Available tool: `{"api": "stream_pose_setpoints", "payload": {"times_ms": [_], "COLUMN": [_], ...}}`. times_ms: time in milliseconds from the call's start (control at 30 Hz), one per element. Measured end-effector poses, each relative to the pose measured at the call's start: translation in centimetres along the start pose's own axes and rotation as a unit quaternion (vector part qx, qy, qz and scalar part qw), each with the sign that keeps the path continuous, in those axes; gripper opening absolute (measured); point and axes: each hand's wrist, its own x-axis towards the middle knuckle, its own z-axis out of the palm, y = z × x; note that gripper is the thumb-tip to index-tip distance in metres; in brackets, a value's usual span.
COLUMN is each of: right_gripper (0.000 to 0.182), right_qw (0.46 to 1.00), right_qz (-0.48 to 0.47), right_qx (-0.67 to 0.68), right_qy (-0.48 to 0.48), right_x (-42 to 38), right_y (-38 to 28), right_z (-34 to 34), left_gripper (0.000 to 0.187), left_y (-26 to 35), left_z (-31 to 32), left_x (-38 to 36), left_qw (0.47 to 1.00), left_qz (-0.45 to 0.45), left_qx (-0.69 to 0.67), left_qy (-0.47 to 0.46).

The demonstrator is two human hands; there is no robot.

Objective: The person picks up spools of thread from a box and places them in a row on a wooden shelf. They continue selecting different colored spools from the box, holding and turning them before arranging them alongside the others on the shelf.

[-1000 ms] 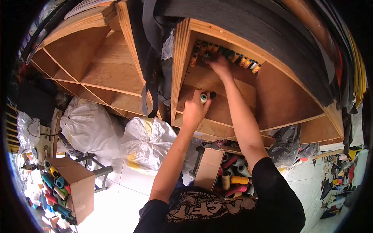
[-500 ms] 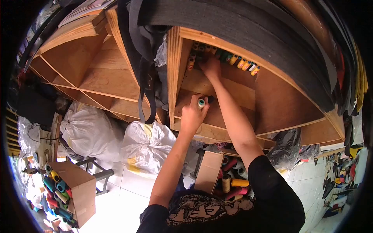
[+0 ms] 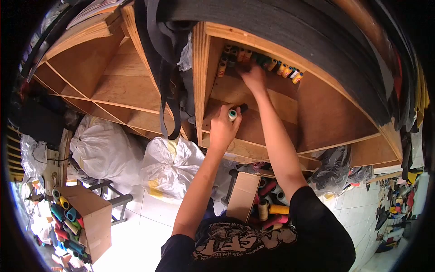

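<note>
My left hand is closed around a thread spool with a white end and what looks like dark thread, held low at the front of the wooden compartment. Deeper inside, my right hand reaches to the back row beside several small thread spools. Its fingertips are in shadow, so I cannot see whether they grip one. To the right of that hand stand yellow and dark spools in a line. One orange-yellow spool stands by the left wall.
The wooden shelf has black strips lying over its top. Below are white sacks, an open box of large thread cones, and another carton with cones at the lower left. Dark plastic bags lie at the right.
My right hand has shifted slightly right and out from the back row, and more spools show to its left. My left hand keeps its spool. The view has tilted slightly.
</note>
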Motion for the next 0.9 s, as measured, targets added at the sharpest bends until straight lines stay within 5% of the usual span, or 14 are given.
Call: {"api": "stream_pose_setpoints", "payload": {"times_ms": [100,200,300,433,533,633,767,900], "right_gripper": [0.04,0.04,0.027,0.025,0.028,0.033,0.039,0.038], "right_qw": [0.944,0.914,0.853,0.842,0.844,0.839,0.817,0.825], "right_qz": [0.194,0.238,0.264,0.289,0.263,0.27,0.252,0.189], "right_qx": [0.114,0.164,0.368,0.416,0.431,0.436,0.492,0.506], "right_qy": [-0.241,-0.286,-0.259,-0.186,-0.182,-0.18,-0.165,-0.164], "right_x": [-3.4,-7.7,-10.3,-11.1,-10.8,-11.3,-13.4,-16.7], "right_y": [-1.8,-1.8,-1.7,-1.8,-1.9,-3.4,-6.1,-9.3], "right_z": [-5.2,-7.0,-6.9,-6.2,-6.2,-7.8,-10.9,-13.5], "left_gripper": [0.02,0.021,0.021,0.026,0.028,0.029,0.026,0.028], "left_y": [0.6,0.4,0.7,0.2,0.0,1.5,5.6,9.6], "left_z": [-0.5,-0.5,-0.7,-0.8,-1.3,-2.1,-4.9,-6.5], "left_x": [0.3,0.3,0.4,0.4,0.2,0.3,-0.2,-1.1], "left_qw": [1.0,1.0,0.998,0.997,0.994,0.915,0.829,0.802], "left_qz": [0.007,0.028,0.056,0.069,-0.036,-0.253,-0.301,-0.316], "left_qx": [0.012,-0.004,-0.02,-0.03,-0.064,-0.31,-0.47,-0.503], "left_qy": [-0.002,-0.007,-0.006,-0.015,-0.08,-0.049,-0.021,-0.052]}}
